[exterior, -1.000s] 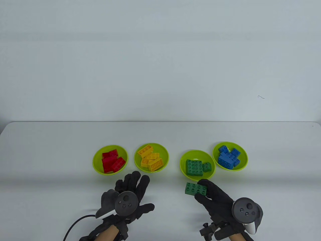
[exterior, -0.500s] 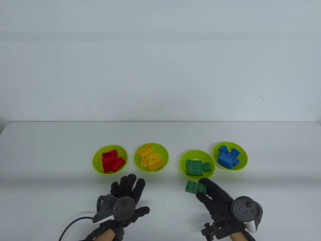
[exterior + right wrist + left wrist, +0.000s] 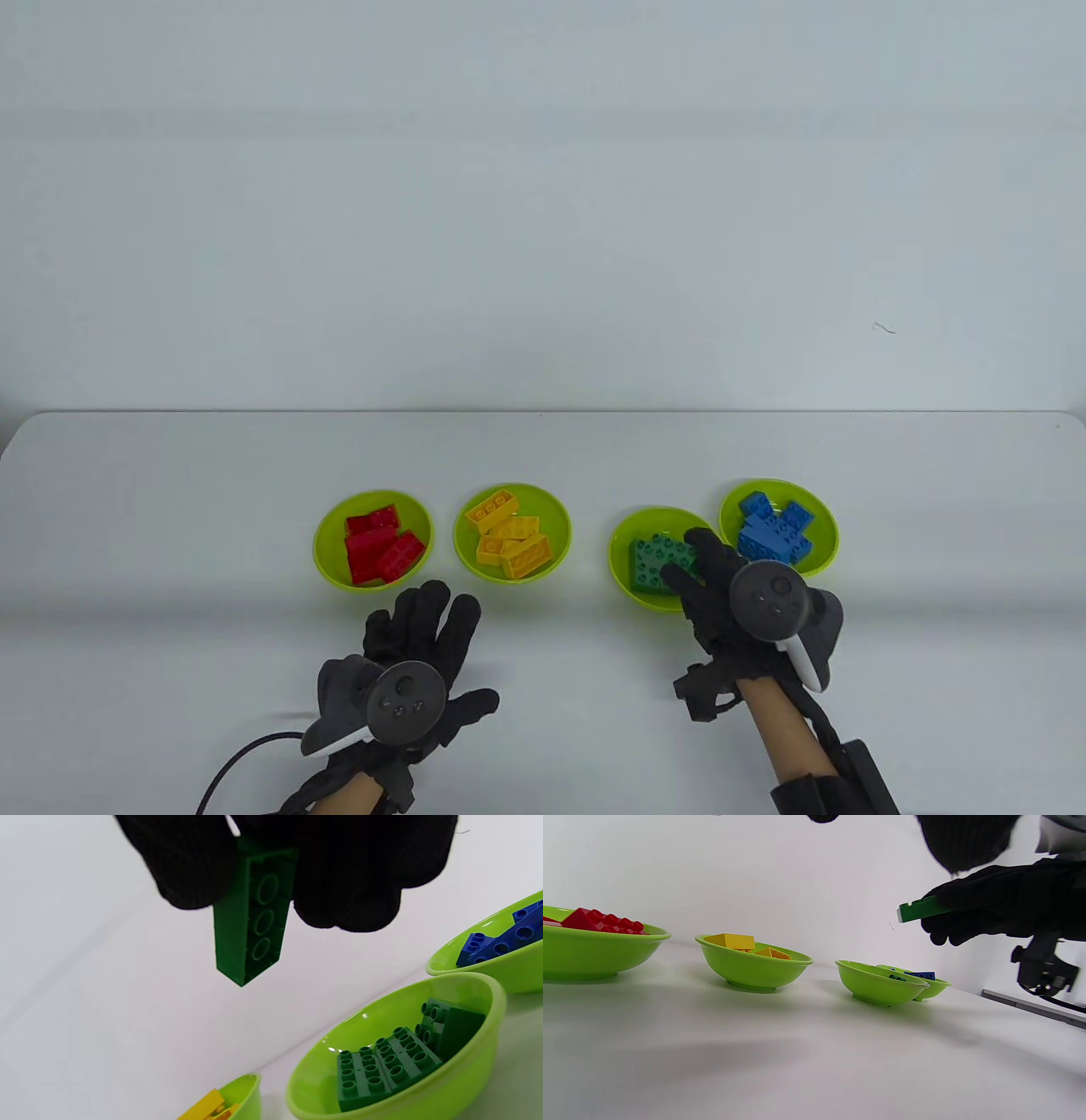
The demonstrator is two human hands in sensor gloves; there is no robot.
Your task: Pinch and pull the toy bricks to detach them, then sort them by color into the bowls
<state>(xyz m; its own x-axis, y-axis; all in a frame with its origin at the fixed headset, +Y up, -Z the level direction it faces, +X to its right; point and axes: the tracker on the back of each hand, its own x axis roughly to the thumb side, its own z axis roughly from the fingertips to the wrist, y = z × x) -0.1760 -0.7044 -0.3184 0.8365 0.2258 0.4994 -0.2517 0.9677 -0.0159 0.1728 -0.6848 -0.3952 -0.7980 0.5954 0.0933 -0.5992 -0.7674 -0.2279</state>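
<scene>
Brick point(image 3: 252, 921) first: you have the green one pinched between thumb and fingers of your right hand point(image 3: 721, 586), and in the right wrist view it hangs long-end down, near the top of the frame, above and to the left of the green bowl point(image 3: 488, 1052). In the table view it sits lower right of centre, over that bowl's contents. The left wrist view shows it at upper right, clearly above the rims and touching nothing but your glove.

To finish this step well, bring the brick a little further over the bowl's middle before you let go; judged from the wrist view, it looks nearer the rim than the centre. Lower it until it is just above the bricks already lying there point(image 3: 382, 1069), then ease thumb and fingers apart rather than flicking. A drop from height would likely bounce it off the studs below and out onto the table point(image 3: 543, 679).

Mind the blue bowl point(image 3: 819, 552), which touches or nearly touches the green one on its upper right; a sideways toss could land there.

Your left hand point(image 3: 407, 671) rests at the lower left, fingers spread and straight, holding nothing. The red bowl point(image 3: 327, 552) and yellow bowl point(image 3: 556, 514) lie above it, already filled, so this appears to be among the last bricks.
</scene>
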